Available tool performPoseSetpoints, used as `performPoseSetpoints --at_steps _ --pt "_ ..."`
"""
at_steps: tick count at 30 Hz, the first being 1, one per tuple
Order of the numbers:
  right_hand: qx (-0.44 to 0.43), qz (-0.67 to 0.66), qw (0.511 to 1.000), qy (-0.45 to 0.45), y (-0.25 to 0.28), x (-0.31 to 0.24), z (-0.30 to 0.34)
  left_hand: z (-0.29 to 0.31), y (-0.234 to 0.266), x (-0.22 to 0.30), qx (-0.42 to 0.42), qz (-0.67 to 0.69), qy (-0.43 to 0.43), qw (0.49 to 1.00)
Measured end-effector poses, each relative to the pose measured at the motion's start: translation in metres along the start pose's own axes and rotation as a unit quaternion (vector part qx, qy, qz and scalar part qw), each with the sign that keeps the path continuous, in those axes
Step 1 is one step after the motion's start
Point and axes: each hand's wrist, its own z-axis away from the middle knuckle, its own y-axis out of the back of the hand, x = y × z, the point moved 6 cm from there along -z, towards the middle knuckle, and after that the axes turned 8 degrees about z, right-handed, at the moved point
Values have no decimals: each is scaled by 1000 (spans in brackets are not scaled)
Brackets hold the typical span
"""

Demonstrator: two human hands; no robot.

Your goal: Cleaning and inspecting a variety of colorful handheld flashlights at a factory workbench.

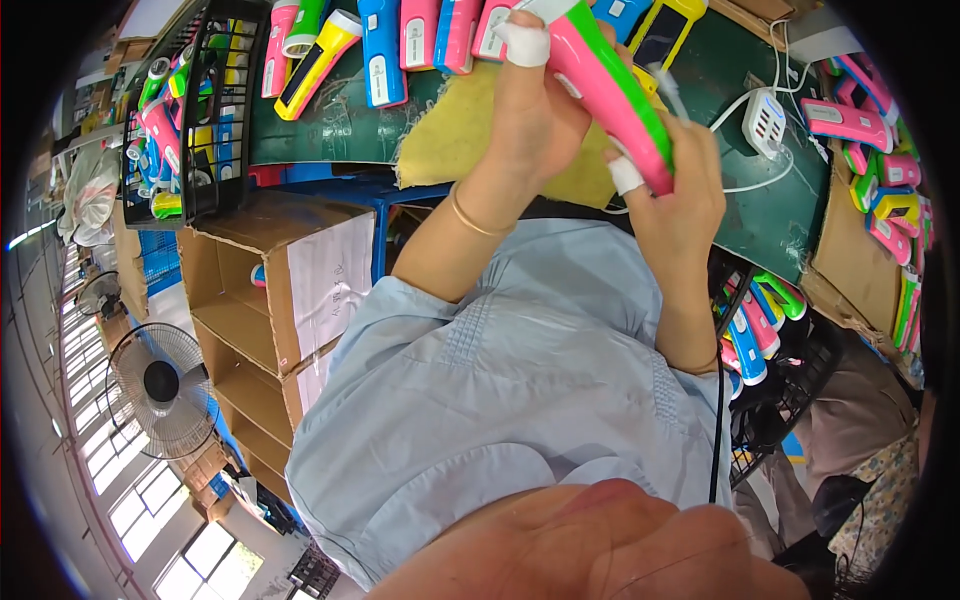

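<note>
Between my two hands a pink and green flashlight (pixel 612 92) is held at a slant over the table. My left hand (pixel 538 118) is closed round its wider head end, with white tape on the thumb. Lower down, my right hand (pixel 682 195) grips the tail end, also with a taped thumb. A pale cable end (pixel 668 88) shows beside my right fingers; whether they hold it I cannot tell. Beneath the hands lies a yellow cloth (pixel 445 140). Several flashlights stand in a row past it, among them a blue one (pixel 383 55) and a yellow one (pixel 318 66).
A white multi-port USB charger (pixel 765 122) with cables sits right of my hands on the green table (pixel 325 137). Black baskets of flashlights stand at left (pixel 215 120) and lower right (pixel 790 365). A cardboard box (pixel 835 235) borders flashlights at far right. Cardboard shelving (pixel 235 285) and a fan (pixel 160 383) are left.
</note>
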Motion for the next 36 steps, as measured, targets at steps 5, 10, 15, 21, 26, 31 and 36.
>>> performPoseSetpoints --at_steps 5,10,15,21,26,31,36 --pt "-196 -288 926 -148 -27 24 -7 -7 -8 -8 53 -28 33 998" --pt "-226 -420 863 -166 -48 36 -13 -8 3 -11 64 -100 37 992" --pt "-214 -395 876 -174 -56 40 -9 -16 15 -17 91 -119 37 988" --pt "-303 -412 834 -209 -64 44 -14 -32 18 -10 185 -136 -35 973" --pt "-295 -499 784 -221 -70 52 -22 -33 13 -10 120 -160 77 977" --pt "-313 -522 757 -238 -68 43 -22 -38 9 -8 163 -146 99 971" --pt "-305 -496 775 -245 -73 45 -22 -37 6 6 -19 -475 -178 862"
